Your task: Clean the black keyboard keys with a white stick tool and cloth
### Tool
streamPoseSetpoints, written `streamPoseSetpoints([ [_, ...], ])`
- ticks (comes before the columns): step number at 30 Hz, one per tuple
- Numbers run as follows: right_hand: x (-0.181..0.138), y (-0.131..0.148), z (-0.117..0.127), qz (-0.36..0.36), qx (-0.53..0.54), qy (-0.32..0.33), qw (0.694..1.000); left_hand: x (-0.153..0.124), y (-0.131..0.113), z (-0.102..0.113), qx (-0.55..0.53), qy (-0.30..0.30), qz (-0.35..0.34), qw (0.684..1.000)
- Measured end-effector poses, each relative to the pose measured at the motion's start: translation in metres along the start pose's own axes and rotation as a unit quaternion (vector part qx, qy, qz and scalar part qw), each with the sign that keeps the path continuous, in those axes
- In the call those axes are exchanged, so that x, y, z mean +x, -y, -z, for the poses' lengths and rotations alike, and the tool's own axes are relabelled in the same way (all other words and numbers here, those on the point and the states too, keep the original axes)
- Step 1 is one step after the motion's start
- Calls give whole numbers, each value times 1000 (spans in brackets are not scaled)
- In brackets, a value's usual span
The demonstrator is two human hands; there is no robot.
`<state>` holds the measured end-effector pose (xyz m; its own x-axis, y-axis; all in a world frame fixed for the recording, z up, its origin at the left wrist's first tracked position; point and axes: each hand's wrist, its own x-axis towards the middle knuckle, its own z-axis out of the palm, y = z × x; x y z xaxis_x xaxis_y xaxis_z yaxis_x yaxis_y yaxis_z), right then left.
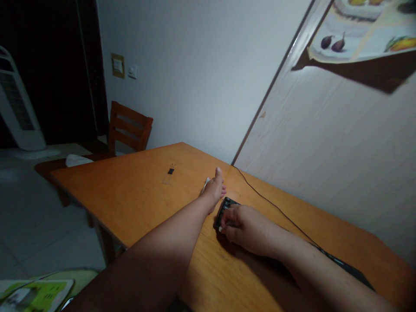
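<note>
A black keyboard (229,201) lies on the wooden table, mostly covered by my right hand and forearm. My right hand (243,225) is over its left end, the fingers bent and pinched together. A small white bit (220,229) shows at the fingertips, too small to name. Just beyond the keyboard, my left hand (213,190) is held sideways, its thumb raised away from the loosely curled fingers. Part of a white object (205,184) shows beside the back of that hand; its kind is hidden.
On the wooden table (143,190) lies a small dark rectangular piece (170,171). A thin black cable (273,204) runs along the wall side. A wooden chair (130,128) stands past the far left edge. A white tower fan (21,104) is on the floor.
</note>
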<state>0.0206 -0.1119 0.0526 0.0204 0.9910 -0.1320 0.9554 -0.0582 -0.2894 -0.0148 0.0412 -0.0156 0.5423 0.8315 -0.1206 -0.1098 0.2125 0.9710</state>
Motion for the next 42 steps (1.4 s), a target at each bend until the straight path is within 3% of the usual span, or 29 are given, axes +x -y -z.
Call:
streamPoseSetpoints([
  [5,-1,-3,4,-53,0,-64,997,2,3,-2,22,10,-13,1000],
  [13,-1,29,-25,-59,-77,-97,990,3,5,-2,50,31,-20,998],
  [18,-13,17,-31,-87,-115,-118,982,1,6,-1,61,40,-35,997],
  [42,-103,-33,-37,-213,-98,-156,960,3,7,2,82,41,-57,994],
])
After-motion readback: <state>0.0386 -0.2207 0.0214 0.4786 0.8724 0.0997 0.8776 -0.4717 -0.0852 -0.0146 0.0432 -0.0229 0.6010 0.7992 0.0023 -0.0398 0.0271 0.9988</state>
